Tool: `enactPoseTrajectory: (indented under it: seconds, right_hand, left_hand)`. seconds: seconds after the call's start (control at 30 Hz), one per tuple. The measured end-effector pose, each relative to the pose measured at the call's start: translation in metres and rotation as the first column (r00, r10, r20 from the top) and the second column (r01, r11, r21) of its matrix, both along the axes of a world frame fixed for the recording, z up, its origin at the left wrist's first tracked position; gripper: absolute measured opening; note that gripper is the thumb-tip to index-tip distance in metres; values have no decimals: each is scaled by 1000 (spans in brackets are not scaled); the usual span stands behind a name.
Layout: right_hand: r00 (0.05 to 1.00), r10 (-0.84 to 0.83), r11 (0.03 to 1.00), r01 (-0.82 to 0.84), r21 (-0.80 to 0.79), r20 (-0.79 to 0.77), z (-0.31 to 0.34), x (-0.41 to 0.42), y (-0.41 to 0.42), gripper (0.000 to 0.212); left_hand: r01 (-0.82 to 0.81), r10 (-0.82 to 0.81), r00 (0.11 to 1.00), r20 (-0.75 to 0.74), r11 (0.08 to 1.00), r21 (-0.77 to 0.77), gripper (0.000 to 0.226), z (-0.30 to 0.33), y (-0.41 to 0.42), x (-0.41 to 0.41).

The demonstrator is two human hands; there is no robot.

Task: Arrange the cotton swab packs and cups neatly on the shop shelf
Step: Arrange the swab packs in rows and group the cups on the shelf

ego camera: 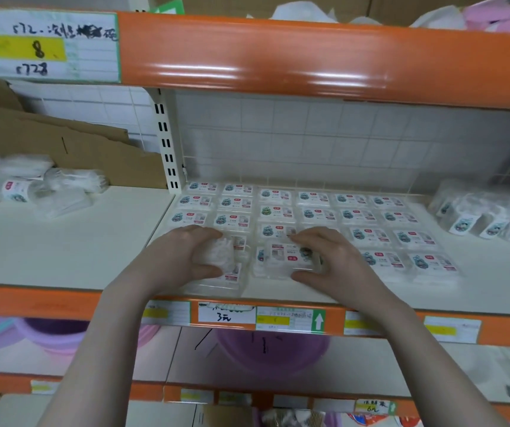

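Head view: left hand (192, 252) grip around a crinkly swab pack (223, 255), right hand (324, 257) grip around a flat clear pack (287, 260).

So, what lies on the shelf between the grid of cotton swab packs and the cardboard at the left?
In the head view, only bare white shelf board and the slotted upright lie between the grid and the cardboard.

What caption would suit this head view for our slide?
Both hands, left hand and right hand, each set a cotton swab pack into rows on the shelf.
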State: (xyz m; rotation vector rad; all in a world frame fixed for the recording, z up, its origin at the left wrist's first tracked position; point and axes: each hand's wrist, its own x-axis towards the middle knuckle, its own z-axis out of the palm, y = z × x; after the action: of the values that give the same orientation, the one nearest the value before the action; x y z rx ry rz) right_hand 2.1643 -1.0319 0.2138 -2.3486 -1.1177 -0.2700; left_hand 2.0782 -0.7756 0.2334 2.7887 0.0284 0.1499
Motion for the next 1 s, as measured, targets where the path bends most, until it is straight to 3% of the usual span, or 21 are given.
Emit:
enactPoseTrajectory:
  seconds: [0.1,0.3,0.47,0.53,0.6,0.67,0.77,0.9,1.0]
  right_hand:
    - [996,-22,997,16,-70,-87,8,5,0,68]
    - [984,-74,975,37,-218,-163,16,8,6,70]
    - [957,-260,884,289,-368,126,18,-4,19,70]
    - [953,-265,872,303,-384,150,20,-4,21,72]
    - [975,-221,899,216,-380,31,27,3,17,68]
    - [975,-78,934,-2,-356,-210,39,14,11,65]
    - [857,69,910,-264,-321,-510,57,30,7,67]
    - [851,66,873,-302,-383,-521,62,44,11,65]
    - [909,18,896,-199,-397,-416,54,41,15,60]
  left_hand:
    - [1,-1,1000,4,1000,-2,65,0,0,0]
    - [11,-11,1000,14,1000,1,65,0,-1,-1]
    - [7,-7,1000,13,1000,0,65,-3,1,-2]
    - [7,-7,1000,15,1000,-5,65,-3,1,-2]
    - [8,-8,1000,20,1000,-3,65,-3,2,-2]
    - [7,-7,1000,22,1000,-4,65,-4,2,-2]
    - [6,-6,1000,19,1000,-2,66,-5,2,-2]
    - [11,-11,1000,22,1000,-11,65,-4,2,-3]
    - [11,-11,1000,23,1000,-26,65,-4,2,-4]
